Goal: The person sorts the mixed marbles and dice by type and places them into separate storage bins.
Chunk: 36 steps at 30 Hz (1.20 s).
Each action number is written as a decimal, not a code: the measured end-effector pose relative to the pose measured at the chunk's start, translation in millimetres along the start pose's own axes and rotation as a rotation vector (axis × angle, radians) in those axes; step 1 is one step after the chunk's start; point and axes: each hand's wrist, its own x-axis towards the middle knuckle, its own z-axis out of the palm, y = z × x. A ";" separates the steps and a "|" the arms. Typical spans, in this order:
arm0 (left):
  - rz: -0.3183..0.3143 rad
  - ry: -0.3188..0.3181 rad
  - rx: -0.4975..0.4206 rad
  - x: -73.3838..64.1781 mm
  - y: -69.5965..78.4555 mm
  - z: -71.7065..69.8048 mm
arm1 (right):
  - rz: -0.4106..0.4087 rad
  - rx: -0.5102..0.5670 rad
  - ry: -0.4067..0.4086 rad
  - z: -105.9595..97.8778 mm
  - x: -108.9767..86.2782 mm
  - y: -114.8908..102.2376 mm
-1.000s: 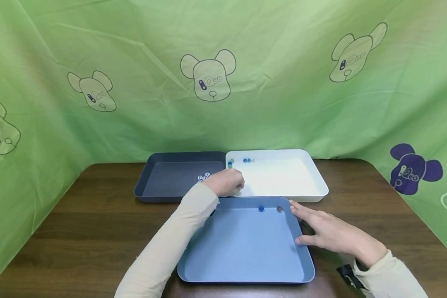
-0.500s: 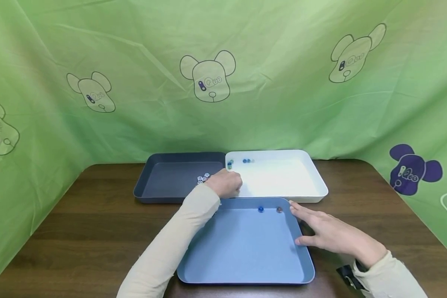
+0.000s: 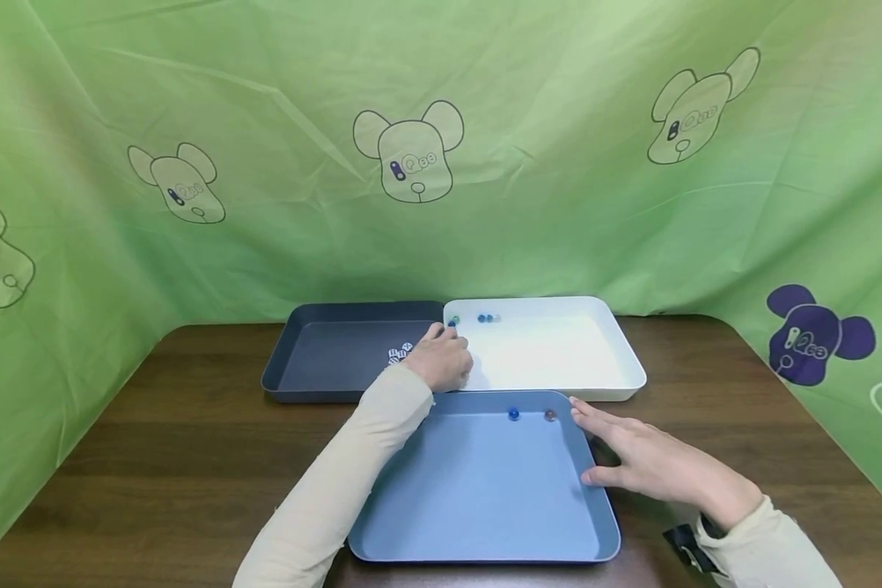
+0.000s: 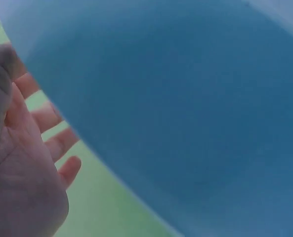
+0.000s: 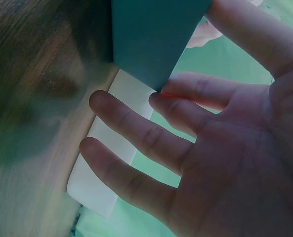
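Observation:
My left hand [image 3: 441, 361] hovers over the left edge of the white tray [image 3: 603, 351], where it meets the dark tray [image 3: 338, 343]. Its fingers look loosely spread in the left wrist view, their tips hidden behind the blue tray's rim. Close beyond these fingers lie a green marble [image 3: 456, 319] and a blue marble, partly covered. At the right rim of the blue tray [image 3: 478, 490] rests my right hand [image 3: 643, 457], fingers spread and thumb near the side wall. A dark blue marble [image 3: 514, 414] and a brownish marble [image 3: 550, 415] sit along the blue tray's far wall.
Inside the white tray, a short row of blue and clear marbles [image 3: 489, 318] lies near the back. Several dice [image 3: 399, 354] sit in the dark tray beside my left wrist. A green cloth [image 3: 287, 245] hangs behind the wooden table [image 3: 154, 457].
My left hand's curled fingers have loosened and extended toward the back of the white tray, shifting slightly left. The right hand stays at the blue tray's rim.

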 end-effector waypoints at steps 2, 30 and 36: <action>0.015 0.004 -0.010 0.3 -0.5 0.4 | -0.002 -0.004 0.004 0.7 0.1 0.2; 0.089 0.130 -0.121 -6.9 9.9 -8.9 | -0.006 -0.017 0.008 2.7 -1.1 -0.1; 0.121 0.191 -0.108 -11.9 13.2 -10.7 | -0.013 -0.021 0.015 3.2 -1.1 0.5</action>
